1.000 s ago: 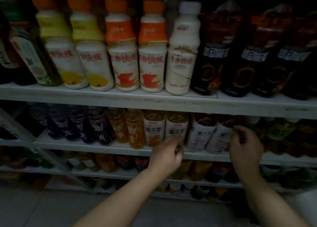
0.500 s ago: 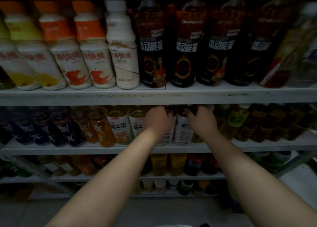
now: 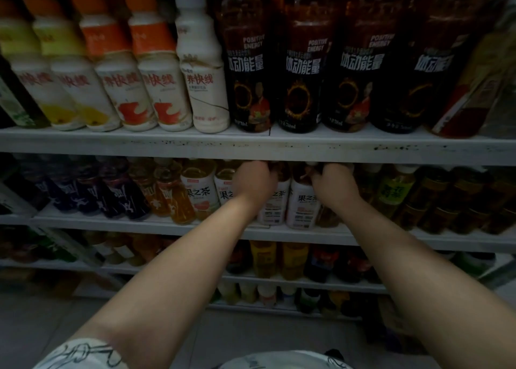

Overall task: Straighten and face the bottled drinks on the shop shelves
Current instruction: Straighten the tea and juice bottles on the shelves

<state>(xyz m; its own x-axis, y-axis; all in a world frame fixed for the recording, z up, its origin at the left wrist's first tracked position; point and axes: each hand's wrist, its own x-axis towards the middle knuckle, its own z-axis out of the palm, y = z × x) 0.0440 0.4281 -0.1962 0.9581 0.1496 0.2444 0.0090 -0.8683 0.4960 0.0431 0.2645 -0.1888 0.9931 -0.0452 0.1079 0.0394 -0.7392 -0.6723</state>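
Gripping necks just under upper shelf lip (image 3: 251, 148): L hand (image 3: 252, 181) curled on left tea bottle (image 3: 275, 211), R hand (image 3: 332, 186) on right tea bottle (image 3: 303, 209), both upright, touching, btwn wrists.

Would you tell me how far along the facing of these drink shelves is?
Done, by the look of it: on the upper shelf, the milk drink bottles and energy drink bottles show their labels forward. In hand: the left hand and right hand each grip a fruit tea bottle on the middle shelf. Left: the purple bottles further left look askew; the lower shelves are too dim to judge.
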